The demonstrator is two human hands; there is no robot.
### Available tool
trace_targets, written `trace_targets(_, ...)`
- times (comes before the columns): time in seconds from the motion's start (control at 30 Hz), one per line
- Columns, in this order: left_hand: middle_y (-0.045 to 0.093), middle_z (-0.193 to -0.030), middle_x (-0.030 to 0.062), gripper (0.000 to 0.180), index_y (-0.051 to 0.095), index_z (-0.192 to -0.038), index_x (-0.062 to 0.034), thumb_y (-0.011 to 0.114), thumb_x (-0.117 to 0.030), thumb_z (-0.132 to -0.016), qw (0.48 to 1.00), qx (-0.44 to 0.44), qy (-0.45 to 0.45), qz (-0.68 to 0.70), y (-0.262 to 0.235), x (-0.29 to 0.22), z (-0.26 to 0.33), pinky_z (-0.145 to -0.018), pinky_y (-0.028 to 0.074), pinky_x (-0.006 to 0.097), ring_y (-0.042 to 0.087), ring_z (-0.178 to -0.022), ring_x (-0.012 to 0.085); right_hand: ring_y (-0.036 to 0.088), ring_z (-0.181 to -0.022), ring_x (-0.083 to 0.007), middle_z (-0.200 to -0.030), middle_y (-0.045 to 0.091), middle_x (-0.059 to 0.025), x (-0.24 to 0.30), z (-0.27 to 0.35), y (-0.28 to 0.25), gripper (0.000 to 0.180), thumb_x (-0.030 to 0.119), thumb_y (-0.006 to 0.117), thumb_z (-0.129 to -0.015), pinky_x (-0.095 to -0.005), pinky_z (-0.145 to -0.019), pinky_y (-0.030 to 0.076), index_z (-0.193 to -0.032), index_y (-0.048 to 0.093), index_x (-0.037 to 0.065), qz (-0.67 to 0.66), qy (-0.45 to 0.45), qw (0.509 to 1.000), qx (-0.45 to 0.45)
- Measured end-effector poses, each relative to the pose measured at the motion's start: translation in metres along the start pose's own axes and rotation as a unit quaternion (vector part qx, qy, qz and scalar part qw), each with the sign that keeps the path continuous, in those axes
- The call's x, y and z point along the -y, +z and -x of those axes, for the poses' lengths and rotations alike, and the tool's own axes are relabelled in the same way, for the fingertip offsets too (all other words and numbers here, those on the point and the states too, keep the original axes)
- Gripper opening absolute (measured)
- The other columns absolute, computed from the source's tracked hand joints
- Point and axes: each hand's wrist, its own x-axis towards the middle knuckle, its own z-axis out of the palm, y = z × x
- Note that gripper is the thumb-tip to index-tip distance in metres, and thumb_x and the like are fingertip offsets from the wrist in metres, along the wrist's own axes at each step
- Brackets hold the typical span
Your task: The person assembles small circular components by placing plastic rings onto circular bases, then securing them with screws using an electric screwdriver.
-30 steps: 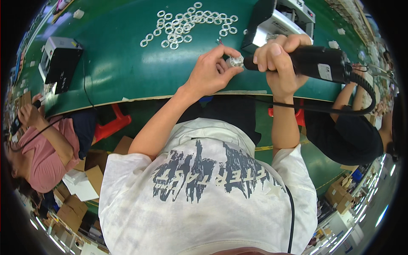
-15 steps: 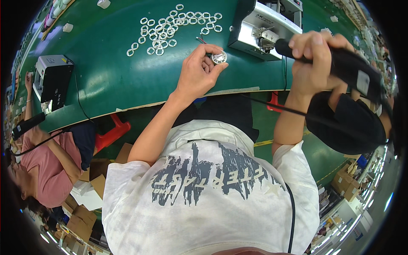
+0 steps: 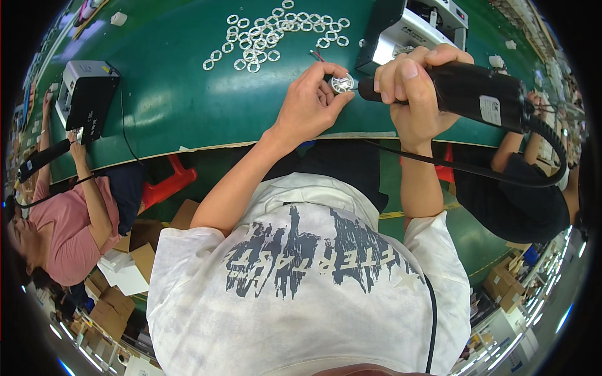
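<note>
My left hand (image 3: 307,105) pinches a small round silver part (image 3: 341,83) between thumb and fingertips, above the green table. Short thin wires (image 3: 318,56) stick out on its far side. Wrapped around a black electric screwdriver (image 3: 480,97) is my right hand (image 3: 414,91). The screwdriver lies nearly level, its tip pointing left at the round part; whether the bit touches it I cannot tell. Beyond my left hand, many flat silver rings (image 3: 257,42) are scattered on the table. Just behind my right hand stands a silver and black screw feeder (image 3: 401,31).
A thick black cable (image 3: 555,166) loops from the screwdriver back under my right forearm. To the left, a person in a pink top (image 3: 75,235) works beside another box-shaped machine (image 3: 88,100). A person in black (image 3: 517,194) sits on the right. A red stool (image 3: 169,182) stands below the table edge.
My right hand has brought the screwdriver left from the screw feeder to the round part. My left hand still holds that part. The view has shifted slightly.
</note>
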Motion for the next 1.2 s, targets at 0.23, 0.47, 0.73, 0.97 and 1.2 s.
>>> trace_targets(0.23, 0.071, -0.099, 0.0097, 0.037, 0.066, -0.120, -0.0005, 0.087, -0.006, -0.090, 0.999, -0.010, 0.005, 0.030, 0.000, -0.001, 0.000, -0.061, 0.054, 0.031, 0.067, -0.065, 0.0142, 0.056, -0.055, -0.0156, -0.078, 0.058, -0.0103, -0.021, -0.002, 0.004, 0.030, -0.012, 0.063, -0.101, -0.0363, -0.054, 0.052, -0.124, 0.049, 0.002, -0.029, -0.003, 0.999, -0.026)
trace_targets(0.47, 0.071, -0.100, 0.0104, 0.037, 0.066, -0.120, -0.0009, 0.087, -0.006, -0.089, 1.000, -0.004, -0.002, 0.013, -0.002, -0.004, -0.003, -0.063, 0.055, 0.032, 0.068, -0.066, 0.0156, 0.060, -0.056, -0.0157, -0.082, 0.062, -0.0126, -0.032, -0.001, 0.006, 0.031, -0.014, 0.065, -0.098, -0.0339, -0.052, 0.052, -0.122, 0.051, -0.001, -0.077, -0.020, 0.996, -0.036)
trace_targets(0.73, 0.070, -0.099, 0.0097, 0.038, 0.065, -0.119, -0.0012, 0.087, -0.006, -0.089, 1.000, -0.003, -0.024, 0.004, -0.004, -0.009, 0.000, -0.062, 0.055, 0.033, 0.068, -0.067, 0.0160, 0.061, -0.065, -0.0118, -0.086, 0.065, -0.0083, -0.036, -0.005, 0.005, 0.029, -0.013, 0.071, -0.094, -0.0297, -0.059, 0.053, -0.115, 0.056, -0.002, -0.057, 0.050, 0.997, 0.013)
trace_targets(0.97, 0.070, -0.095, 0.0097, 0.037, 0.065, -0.116, -0.0006, 0.089, -0.005, -0.088, 0.999, -0.012, -0.027, 0.015, -0.004, -0.008, -0.003, -0.062, 0.054, 0.032, 0.067, -0.065, 0.0150, 0.063, -0.074, -0.0080, -0.088, 0.066, -0.0024, -0.038, -0.020, 0.015, 0.020, -0.008, 0.082, -0.086, -0.0251, -0.065, 0.051, -0.098, 0.067, -0.001, -0.013, 0.120, 0.992, 0.029)
trace_targets(1.2, 0.068, -0.081, 0.0078, 0.037, 0.066, -0.116, -0.0014, 0.089, -0.004, -0.087, 1.000, -0.018, -0.022, 0.014, -0.001, -0.008, -0.004, -0.059, 0.053, 0.032, 0.066, -0.061, 0.0148, 0.063, -0.074, -0.0079, -0.088, 0.067, -0.0028, -0.029, -0.011, 0.017, 0.023, -0.007, 0.081, -0.091, -0.0259, -0.063, 0.051, -0.106, 0.066, 0.000, -0.002, 0.092, 0.996, 0.000)
